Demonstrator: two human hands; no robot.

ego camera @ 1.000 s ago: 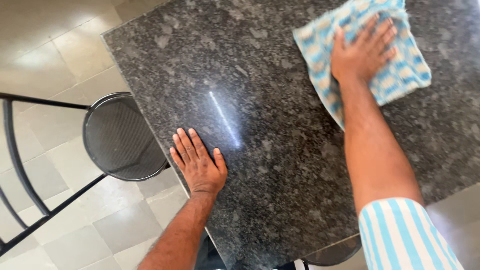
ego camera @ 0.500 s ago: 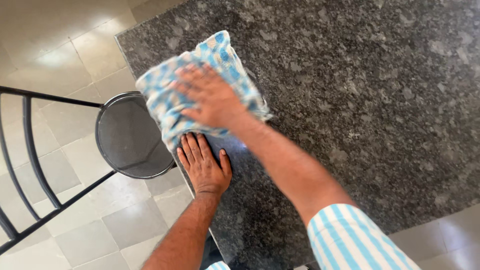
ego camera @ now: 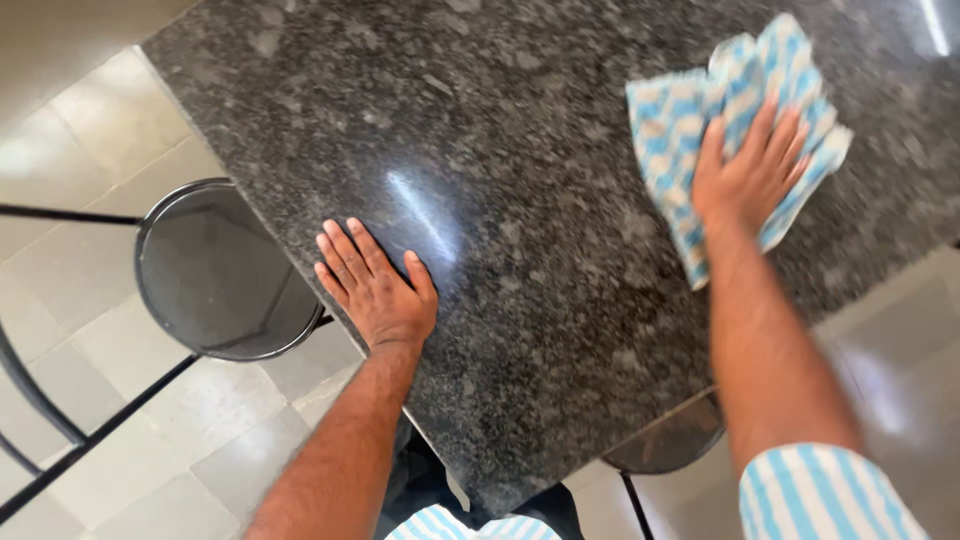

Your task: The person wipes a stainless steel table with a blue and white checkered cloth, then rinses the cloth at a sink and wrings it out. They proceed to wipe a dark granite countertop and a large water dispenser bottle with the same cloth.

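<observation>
A dark speckled granite tabletop [ego camera: 540,150] fills most of the head view. My left hand [ego camera: 375,285] lies flat, palm down, fingers spread, near the table's left edge and holds nothing. At the right side of the tabletop my right hand [ego camera: 750,170] presses down with spread fingers on a crumpled blue and white checked cloth [ego camera: 690,130]. The cloth sticks out above and to the left of the hand. Both forearms reach in from the bottom; a blue and white striped sleeve [ego camera: 820,495] covers my right upper arm.
A black metal stool with a round seat [ego camera: 225,270] stands on the pale tiled floor [ego camera: 150,430] just left of the table edge. Part of a second round seat [ego camera: 665,445] shows under the table's near edge.
My right hand has swept the cloth from the left edge, just above my left hand, across to the right side of the tabletop. My left hand has stayed flat in place.
</observation>
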